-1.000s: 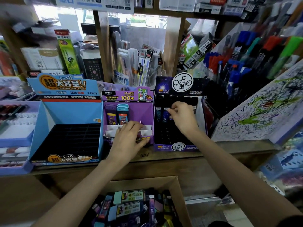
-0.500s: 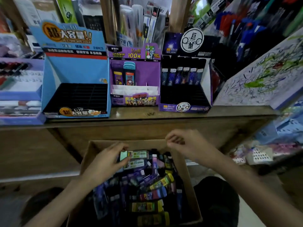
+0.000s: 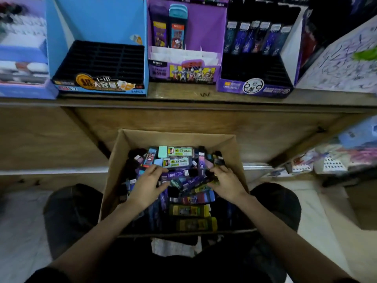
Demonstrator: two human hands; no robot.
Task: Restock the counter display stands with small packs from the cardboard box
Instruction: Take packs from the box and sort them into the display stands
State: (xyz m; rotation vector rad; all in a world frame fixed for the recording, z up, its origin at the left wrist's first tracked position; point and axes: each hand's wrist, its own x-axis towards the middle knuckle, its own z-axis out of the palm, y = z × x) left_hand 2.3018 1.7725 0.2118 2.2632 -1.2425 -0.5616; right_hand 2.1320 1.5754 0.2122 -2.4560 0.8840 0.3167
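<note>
Two grips in box (image 3: 177, 133) | left grip (image 3: 147, 185) pinches purple pack (image 3: 179, 173) | right grip (image 3: 226, 182) curled among packs (image 3: 189, 210) beside it, hold unclear

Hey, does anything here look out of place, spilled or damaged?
Nothing looks spilled or damaged. The small packs lie jumbled in the cardboard box, and the blue display stand holds none at all, unlike the purple stand beside it, which shows two.

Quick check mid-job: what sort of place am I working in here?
Most likely a stationery shop. Printed display stands sit on a wooden counter, a sheet covered in pen scribbles is at the right, and a cardboard box of small packs stands below.
</note>
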